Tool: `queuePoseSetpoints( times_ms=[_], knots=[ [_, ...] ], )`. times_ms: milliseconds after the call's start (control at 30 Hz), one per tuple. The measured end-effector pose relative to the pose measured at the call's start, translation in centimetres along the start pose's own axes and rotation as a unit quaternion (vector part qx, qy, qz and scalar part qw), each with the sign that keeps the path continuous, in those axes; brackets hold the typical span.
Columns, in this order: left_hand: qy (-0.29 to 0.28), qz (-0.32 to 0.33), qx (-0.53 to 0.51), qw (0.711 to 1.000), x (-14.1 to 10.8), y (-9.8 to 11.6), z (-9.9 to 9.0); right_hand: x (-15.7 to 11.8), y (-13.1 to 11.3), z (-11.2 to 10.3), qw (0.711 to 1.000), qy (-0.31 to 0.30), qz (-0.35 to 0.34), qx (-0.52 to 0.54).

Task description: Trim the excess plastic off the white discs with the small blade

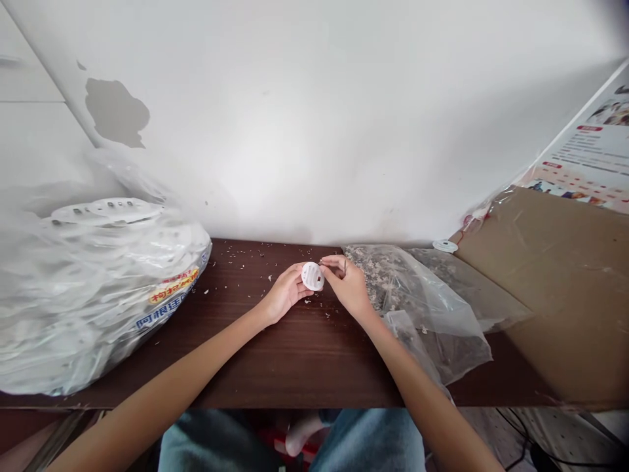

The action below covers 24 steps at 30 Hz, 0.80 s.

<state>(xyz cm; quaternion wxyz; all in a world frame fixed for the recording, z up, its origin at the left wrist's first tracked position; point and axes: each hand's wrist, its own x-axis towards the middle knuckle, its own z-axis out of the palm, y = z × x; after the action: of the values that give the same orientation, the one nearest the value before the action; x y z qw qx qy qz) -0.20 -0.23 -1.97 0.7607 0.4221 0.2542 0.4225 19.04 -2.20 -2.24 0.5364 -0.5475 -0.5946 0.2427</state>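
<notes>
My left hand (pixel 289 292) holds a small white round plastic disc (pixel 310 278) above the table, its face turned toward me. A small dark square opening shows near the disc's right side. At the disc's right edge, my right hand (pixel 346 282) has its thumb and fingers pinched together. A thin dark sliver shows by those fingers, too small to name. Just beyond the right hand lies a clear plastic bag (pixel 422 295) with many tiny pale pieces in it.
At left stands a large bulging clear bag (pixel 98 295) of white plastic parts. Tiny white scraps dot the brown table (pixel 295 367). A cardboard sheet (pixel 570 295) leans at right, with another white disc (pixel 445 246) beside it. A white wall (pixel 314 118) rises behind.
</notes>
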Motion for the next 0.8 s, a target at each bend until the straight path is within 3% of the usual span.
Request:
queuePoseSetpoints(
  times_ms=[167,800],
  knots=[
    [0.001,0.01,0.011,1.0,-0.03,-0.34,0.0,-0.15,-0.37,-0.33,0.995,-0.02,-0.048,-0.08],
    [0.001,0.011,0.025,1.0,0.12,-0.68,-0.35,-0.45,-0.57,-0.06,0.989,-0.054,-0.092,-0.105]
  ],
)
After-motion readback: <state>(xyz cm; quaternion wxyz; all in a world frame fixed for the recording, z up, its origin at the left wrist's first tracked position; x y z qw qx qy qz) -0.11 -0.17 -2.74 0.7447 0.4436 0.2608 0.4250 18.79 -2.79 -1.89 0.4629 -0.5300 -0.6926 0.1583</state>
